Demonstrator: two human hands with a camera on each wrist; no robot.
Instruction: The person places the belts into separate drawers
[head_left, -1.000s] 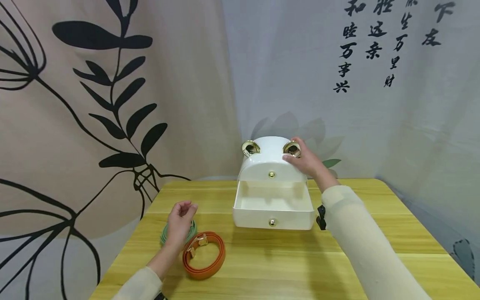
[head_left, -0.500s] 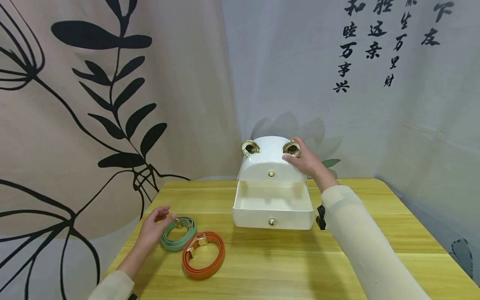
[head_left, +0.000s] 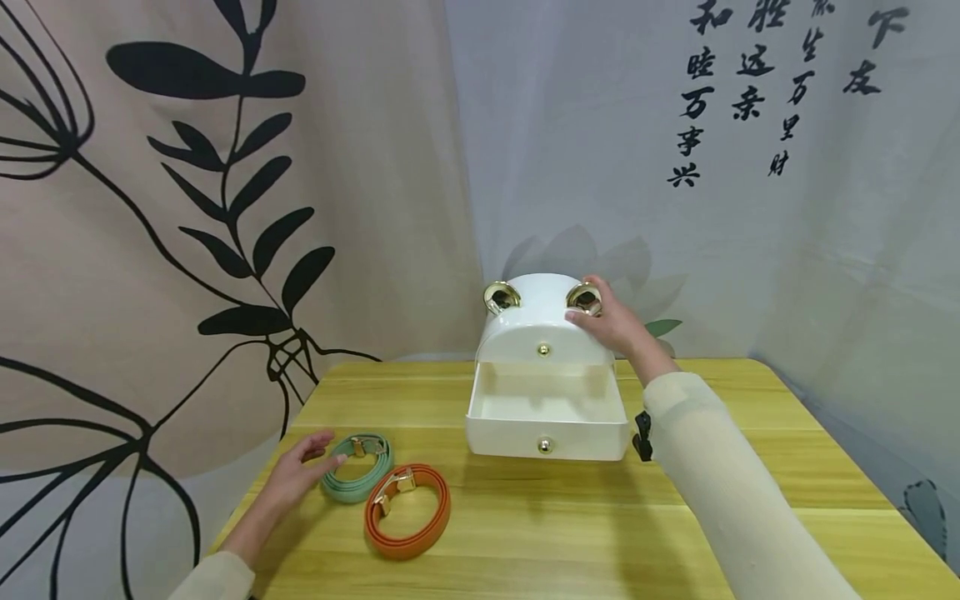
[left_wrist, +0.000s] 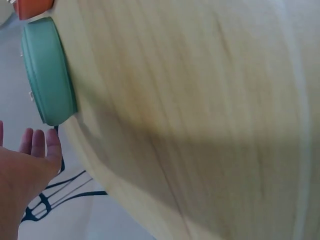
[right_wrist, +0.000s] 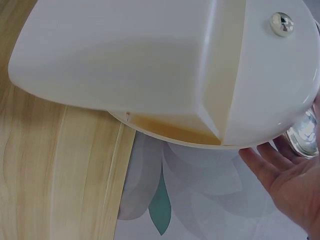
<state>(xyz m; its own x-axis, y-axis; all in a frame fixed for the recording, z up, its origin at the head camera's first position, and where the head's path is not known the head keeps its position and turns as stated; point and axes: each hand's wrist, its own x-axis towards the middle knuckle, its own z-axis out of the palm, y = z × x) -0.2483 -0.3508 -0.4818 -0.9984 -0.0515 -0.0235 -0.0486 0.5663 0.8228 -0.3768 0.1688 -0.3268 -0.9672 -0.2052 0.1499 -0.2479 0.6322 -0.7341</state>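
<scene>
A white two-drawer storage box [head_left: 551, 333] with gold-ringed round eyes on top stands at the back of the table, its lower drawer [head_left: 510, 433] pulled out and bare inside. My right hand [head_left: 615, 321] grips the box's upper right, thumb in front and fingers behind, beside one eye; in the right wrist view, fingers [right_wrist: 267, 165] lie along its side. My left hand [head_left: 296, 475] is at the left of a coiled green belt [head_left: 341, 492], thumb tip overlapping its rim, fingers loosely extended. In the left wrist view that belt [left_wrist: 50, 72] stands just beyond my fingertips.
A coiled orange belt [head_left: 408, 546] with a gold buckle lies right beside the green one, nearer to me. The wooden table [head_left: 540, 533] has its left edge near my left forearm. A printed curtain [head_left: 375, 208] hangs close behind the table.
My left hand has moved left from above the green belt, then down to the belt's left side. My right hand and the box have stayed in place.
</scene>
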